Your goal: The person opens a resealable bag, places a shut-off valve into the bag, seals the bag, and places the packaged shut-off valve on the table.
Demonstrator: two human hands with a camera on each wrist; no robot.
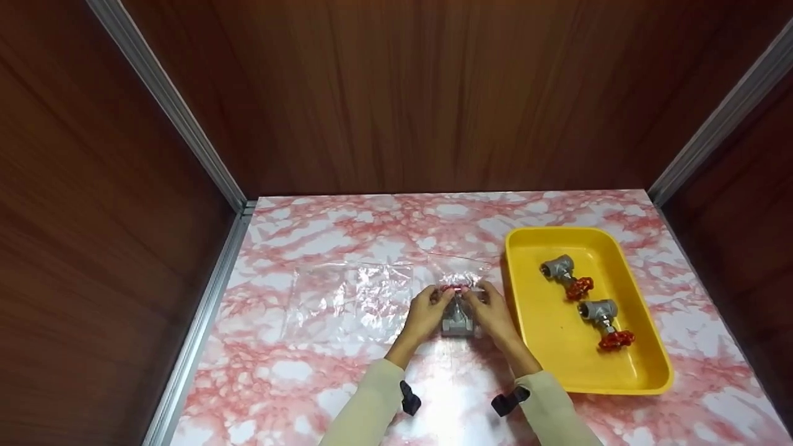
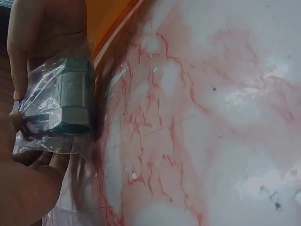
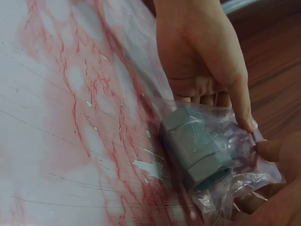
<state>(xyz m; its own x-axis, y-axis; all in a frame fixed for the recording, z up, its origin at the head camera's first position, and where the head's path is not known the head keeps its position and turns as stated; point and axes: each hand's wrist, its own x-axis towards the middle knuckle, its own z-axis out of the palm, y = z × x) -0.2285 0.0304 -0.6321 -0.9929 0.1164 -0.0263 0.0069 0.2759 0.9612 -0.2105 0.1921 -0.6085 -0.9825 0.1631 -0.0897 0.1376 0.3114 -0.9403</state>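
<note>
A gate valve with a grey metal body and a red handwheel sits inside a clear plastic bag. My left hand pinches the bag at the handwheel end from the left. From the right, my right hand grips the same end, thumbs close together over the wheel. In the left wrist view, the hexagonal-ended valve body shows through the film. The handwheel is partly hidden by fingers and wrinkled plastic.
A yellow tray stands right of my hands, holding two more valves, the upper valve and the lower valve. Flat clear plastic bags lie to the left on the marbled table. Brown panels enclose the back and sides.
</note>
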